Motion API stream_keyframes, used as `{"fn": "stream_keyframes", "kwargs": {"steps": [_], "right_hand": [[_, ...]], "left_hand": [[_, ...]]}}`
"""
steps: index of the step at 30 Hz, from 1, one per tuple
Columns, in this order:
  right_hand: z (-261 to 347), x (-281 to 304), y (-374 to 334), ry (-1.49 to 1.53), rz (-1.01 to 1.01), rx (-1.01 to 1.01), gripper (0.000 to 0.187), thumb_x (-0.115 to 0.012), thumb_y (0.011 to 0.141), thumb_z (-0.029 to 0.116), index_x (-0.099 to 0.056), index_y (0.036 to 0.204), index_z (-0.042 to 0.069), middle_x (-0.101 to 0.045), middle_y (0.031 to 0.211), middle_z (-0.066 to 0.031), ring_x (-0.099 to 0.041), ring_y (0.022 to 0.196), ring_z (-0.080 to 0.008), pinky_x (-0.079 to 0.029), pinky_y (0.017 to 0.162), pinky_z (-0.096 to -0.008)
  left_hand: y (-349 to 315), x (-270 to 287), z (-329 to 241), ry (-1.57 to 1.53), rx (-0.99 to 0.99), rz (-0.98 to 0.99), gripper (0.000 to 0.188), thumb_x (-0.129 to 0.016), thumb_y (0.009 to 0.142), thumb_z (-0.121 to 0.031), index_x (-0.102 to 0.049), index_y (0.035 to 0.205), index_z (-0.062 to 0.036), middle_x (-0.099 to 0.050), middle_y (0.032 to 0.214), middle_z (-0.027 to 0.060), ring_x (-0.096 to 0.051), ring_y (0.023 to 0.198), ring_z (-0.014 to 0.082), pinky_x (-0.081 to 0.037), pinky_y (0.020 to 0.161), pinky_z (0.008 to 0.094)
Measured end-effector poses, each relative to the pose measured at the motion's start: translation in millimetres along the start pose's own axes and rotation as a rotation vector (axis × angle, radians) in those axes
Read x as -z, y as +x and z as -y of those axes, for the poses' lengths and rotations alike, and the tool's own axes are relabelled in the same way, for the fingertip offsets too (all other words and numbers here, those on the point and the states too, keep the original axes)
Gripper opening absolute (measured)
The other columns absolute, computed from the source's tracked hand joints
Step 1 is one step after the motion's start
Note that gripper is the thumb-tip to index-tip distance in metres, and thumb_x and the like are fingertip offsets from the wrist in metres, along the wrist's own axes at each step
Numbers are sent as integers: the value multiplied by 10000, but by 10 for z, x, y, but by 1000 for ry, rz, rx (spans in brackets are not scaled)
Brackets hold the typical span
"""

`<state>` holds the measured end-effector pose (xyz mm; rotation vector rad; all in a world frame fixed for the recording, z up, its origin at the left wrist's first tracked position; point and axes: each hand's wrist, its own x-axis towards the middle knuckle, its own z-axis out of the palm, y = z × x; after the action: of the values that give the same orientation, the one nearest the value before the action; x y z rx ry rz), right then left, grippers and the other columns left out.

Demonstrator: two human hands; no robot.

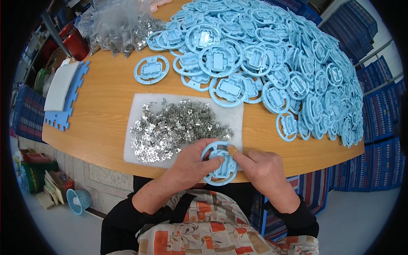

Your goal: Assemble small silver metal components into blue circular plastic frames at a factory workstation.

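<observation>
Between my hands, near the table's front edge, is a light blue plastic toy steering wheel point(224, 171) with a recessed rectangular hub. My left hand point(192, 165) is closed around its left side, with the thumb on the hub. My right hand point(261, 168) is closed at the wheel's upper right, its covered fingertip pressing there; whether a small metal piece is under the fingers is hidden. Just beyond my hands, a heap of small shiny metal clips point(170, 127) lies on a white foam sheet point(144, 100).
A large pile of similar blue wheels point(263, 55) covers the table's point(97, 114) far right; one wheel point(151, 69) lies apart. Clear bags of metal parts point(121, 29) stand far left, near a white pad point(61, 87) on a blue foam mat point(76, 91). Blue crates point(378, 114) line the right.
</observation>
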<state>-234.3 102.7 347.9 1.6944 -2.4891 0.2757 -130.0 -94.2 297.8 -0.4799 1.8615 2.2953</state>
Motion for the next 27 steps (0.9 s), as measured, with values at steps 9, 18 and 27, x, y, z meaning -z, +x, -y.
{"fn": "stream_keyframes", "kwargs": {"steps": [9,18,27], "right_hand": [[-56,61,-30,81,80,26,462,-659,811,101,-635,1271,67,-568,713,-45,-622,629,-212,-484,517,-329],[82,69,-24,1330,59,-697,237,-622,995,130,-618,1185,-13,-657,805,-6,-537,728,-21,-456,647,-229],[128,186,-30,1296,-25,-680,263,-541,1028,144,-614,1210,-32,-654,846,-54,-600,768,-83,-486,690,-251]], "left_hand": [[-73,-18,-146,85,43,20,410,-651,946,-107,-533,1314,28,-679,1099,74,-637,985,97,-542,852,264],[-152,-114,-242,-11,-60,69,429,-626,941,-89,-518,1342,16,-659,1164,72,-629,1013,118,-532,864,280],[-90,-99,-290,557,-399,58,443,-462,955,-32,-459,1394,25,-565,1157,120,-639,997,233,-546,853,357]]}}
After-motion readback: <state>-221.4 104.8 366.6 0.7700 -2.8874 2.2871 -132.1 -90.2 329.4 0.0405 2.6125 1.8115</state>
